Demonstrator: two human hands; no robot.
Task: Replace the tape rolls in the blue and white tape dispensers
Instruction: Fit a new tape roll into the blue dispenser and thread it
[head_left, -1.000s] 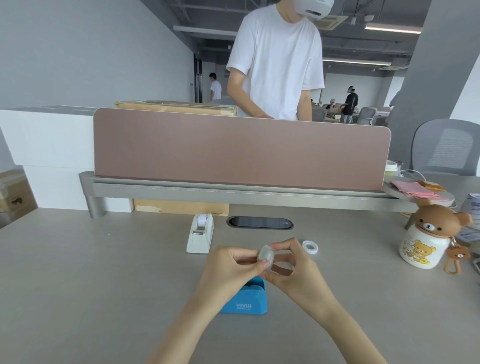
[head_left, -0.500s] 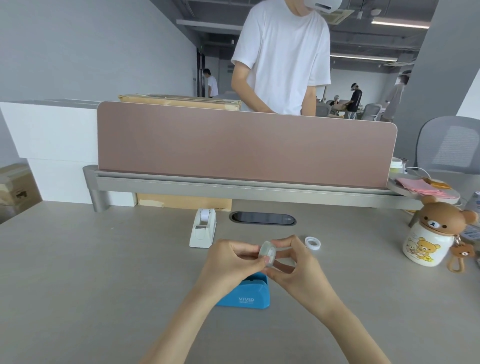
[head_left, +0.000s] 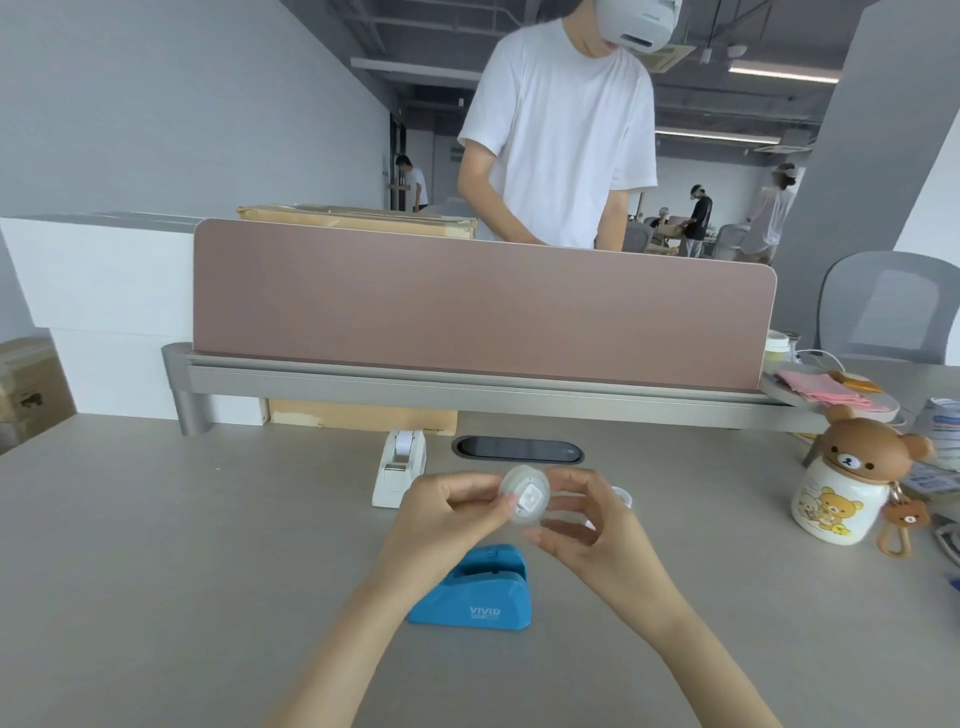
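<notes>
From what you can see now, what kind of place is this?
Probably an open-plan office: a grey desk with a pink divider panel, a grey mesh office chair, and a white tape dispenser.

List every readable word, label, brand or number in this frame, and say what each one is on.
"VIVID": white raised letters on the side of the blue tape dispenser.
Smaller line under "VIVID": too blurred to read.
Small print on the cardboard box under the desk shelf: too small to read.
Bear jar: cartoon pictures only, no legible words.
White tape dispenser and the tape roll held in both hands: no readable text.
</notes>
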